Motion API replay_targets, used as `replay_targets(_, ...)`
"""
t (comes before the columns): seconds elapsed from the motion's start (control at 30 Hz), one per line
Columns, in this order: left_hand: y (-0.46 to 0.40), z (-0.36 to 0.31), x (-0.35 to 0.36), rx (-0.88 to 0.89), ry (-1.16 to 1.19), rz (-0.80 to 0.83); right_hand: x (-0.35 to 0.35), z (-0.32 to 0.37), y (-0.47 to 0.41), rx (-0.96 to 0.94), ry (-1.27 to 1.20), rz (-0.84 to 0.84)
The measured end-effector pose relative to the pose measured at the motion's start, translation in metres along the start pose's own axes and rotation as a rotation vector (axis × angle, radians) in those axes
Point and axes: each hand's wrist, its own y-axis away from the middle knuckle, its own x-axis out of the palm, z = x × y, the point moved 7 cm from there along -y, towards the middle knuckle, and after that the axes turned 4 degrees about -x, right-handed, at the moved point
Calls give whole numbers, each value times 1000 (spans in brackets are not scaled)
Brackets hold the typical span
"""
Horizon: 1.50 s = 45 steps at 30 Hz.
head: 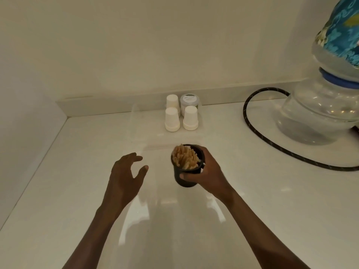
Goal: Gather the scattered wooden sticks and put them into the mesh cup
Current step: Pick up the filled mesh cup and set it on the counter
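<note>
The right hand [206, 171] grips the black mesh cup [186, 176], full of wooden sticks [184, 158], mid-bench [58, 191]. To its left the left hand [124, 171] hovers, fingers spread and empty. Paper cups [172, 119] stand beyond.

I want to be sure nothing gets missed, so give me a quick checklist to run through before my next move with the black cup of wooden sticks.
1. Right hand grips the black mesh cup firmly: ok, fingers wrap its side.
2. Pale wooden sticks sit inside the cup: ok, a full bundle stands in it.
3. No sticks left loose on the white counter: ok, none visible.
4. Left hand free: ok, open and holding nothing.
5. Cup resting on the counter or lifted: cannot tell.
6. Upturned white paper cups clear of the mesh cup: ok, they stand apart behind it.
</note>
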Motion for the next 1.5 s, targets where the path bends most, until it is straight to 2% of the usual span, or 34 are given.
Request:
replay_targets(0.1,-2,1,-6,-4,4,-24,-1,2,-5,7,-34,-47)
replay_targets(0.23,-4,-3,-7,5,24,-15,11,3,-1,-1,5,27)
replay_targets(0.33,-8,-5,-12,-2,26,-35,7,6,-6,0,-32,-40)
replay_targets(0.47,-8,-9,-10,28,2,-18,15,4,-3,-3,8,30)
replay_targets(0.57,-10,-7,-13,22,9,-36,8,4,-8,-1,-29,-41)
replay_targets(0.7,-9,-7,-6,25,-13,-3,17,2,-5,-4,26,30)
replay_targets(0.83,-10,-7,-7,16,5,-9,14,4,-9,-7,-15,-30)
replay_targets(0.93,-7,-8,-5,11,17,11,25,0,-7,-5,24,42)
replay_targets(1.07,-8,-5,-10,-1,18,-13,19,-4,-13,-6,8,-37)
replay_targets(1.2,-7,-5,-8,-5,42,-5,44,-14,-13,26,61,29)
replay_targets(1.5,-2,11,-8,-51,55,2,61,-44,-7,86,107,-194)
